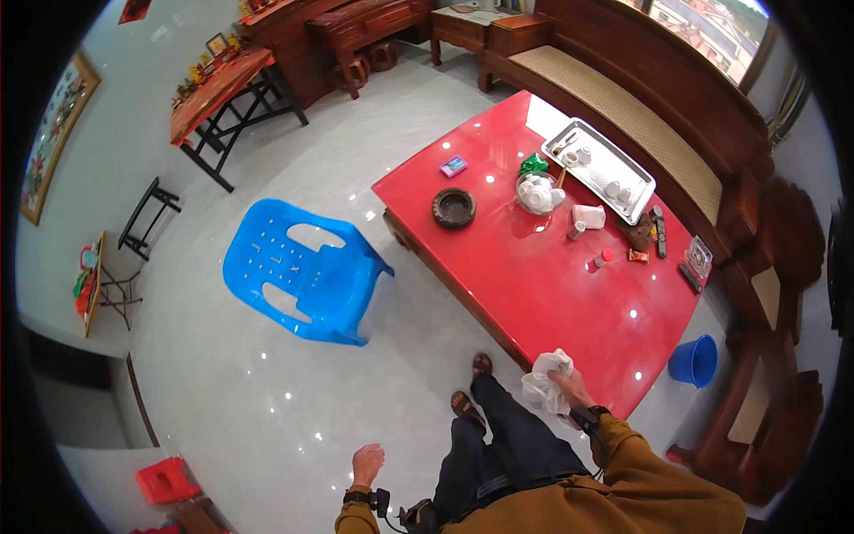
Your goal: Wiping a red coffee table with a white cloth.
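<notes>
My right hand (569,389) is closed on a crumpled, whitish plastic bag (548,392) by the near corner of the red table (567,294). My left hand (368,464) hangs low over the floor, its fingers curled, with nothing seen in it. On the table stand a dark round ashtray (454,218), a bowl of white cups (539,195), a metal tray (637,199) with several cups, and a small red-capped bottle (603,257). A pink-wrapped pack (588,216), a purple box (454,167) and two remote controls (660,235) lie there too.
A blue plastic armchair (313,270) stands left of the table. A blue bucket (694,361) is on the floor at right. Behind the table runs a wooden bench (620,113). A red-covered side table (220,93) and a folded black stand (150,217) are along the left wall.
</notes>
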The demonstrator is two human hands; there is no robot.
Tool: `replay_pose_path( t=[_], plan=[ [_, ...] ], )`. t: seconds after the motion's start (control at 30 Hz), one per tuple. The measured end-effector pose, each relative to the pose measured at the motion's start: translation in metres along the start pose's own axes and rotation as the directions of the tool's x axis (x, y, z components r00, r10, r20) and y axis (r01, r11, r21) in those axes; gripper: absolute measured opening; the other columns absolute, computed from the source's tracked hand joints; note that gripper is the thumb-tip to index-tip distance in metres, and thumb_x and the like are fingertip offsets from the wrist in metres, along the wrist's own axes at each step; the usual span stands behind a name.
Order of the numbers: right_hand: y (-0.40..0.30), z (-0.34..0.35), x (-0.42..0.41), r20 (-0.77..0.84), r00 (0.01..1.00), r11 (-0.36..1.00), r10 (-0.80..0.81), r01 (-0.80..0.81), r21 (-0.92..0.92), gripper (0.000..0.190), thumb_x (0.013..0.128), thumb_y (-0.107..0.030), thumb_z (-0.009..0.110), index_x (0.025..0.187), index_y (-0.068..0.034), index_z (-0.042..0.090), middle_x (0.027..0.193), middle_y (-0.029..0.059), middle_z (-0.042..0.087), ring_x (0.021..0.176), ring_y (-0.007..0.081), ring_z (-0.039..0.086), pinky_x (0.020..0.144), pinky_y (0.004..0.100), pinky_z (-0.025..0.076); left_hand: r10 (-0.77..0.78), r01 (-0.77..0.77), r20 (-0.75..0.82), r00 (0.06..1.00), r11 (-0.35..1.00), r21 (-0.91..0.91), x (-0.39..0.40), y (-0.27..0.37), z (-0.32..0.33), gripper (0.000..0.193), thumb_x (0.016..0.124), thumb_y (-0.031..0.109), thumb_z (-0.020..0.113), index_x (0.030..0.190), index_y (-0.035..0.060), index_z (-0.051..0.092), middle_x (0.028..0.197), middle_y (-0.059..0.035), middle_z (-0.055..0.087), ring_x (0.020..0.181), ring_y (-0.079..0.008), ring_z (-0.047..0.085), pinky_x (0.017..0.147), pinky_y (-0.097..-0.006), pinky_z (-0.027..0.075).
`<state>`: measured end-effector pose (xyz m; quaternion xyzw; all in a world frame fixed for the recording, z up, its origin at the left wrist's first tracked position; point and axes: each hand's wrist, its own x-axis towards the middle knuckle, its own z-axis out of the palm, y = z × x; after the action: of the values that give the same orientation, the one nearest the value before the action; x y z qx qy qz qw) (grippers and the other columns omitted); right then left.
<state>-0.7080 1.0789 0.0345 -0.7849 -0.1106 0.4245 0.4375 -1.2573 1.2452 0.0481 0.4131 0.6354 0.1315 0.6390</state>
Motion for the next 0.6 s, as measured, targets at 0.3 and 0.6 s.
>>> replay_pose_path(
  t=[0.3,0.6],
  plan=[
    [-0.038,0.034,0.079,-0.130,0.983,0.982,0.130,-0.146,-0.123,0.044,0.081,-0.017,0.072,0.121,-0.003,0.063,0.112,0.0117,0.069,0.104,0.0245,0.066,0.090,0.0384,0.051,-0.065,0.070,-0.030,0.997,0.977,0.202,0.037,0.075,-0.010,0.028,0.087,0.012,0.066,0.110,-0.0044,0.065,0.088,-0.0104,0.070,0.073,-0.0141,0.066,0.062,-0.0253,0.054],
    [-0.086,0.036,0.181,-0.423,0.906,0.994,0.010,-0.053,-0.091,0.045,0.082,-0.024,0.071,0.120,-0.002,0.062,0.108,0.0147,0.070,0.104,0.0281,0.067,0.088,0.0402,0.051,-0.262,0.207,0.114,0.958,0.911,0.356,0.110,0.113,0.011,0.038,0.087,0.018,0.070,0.118,-0.0031,0.062,0.091,-0.0116,0.072,0.078,-0.0190,0.069,0.067,-0.0280,0.055]
  ],
)
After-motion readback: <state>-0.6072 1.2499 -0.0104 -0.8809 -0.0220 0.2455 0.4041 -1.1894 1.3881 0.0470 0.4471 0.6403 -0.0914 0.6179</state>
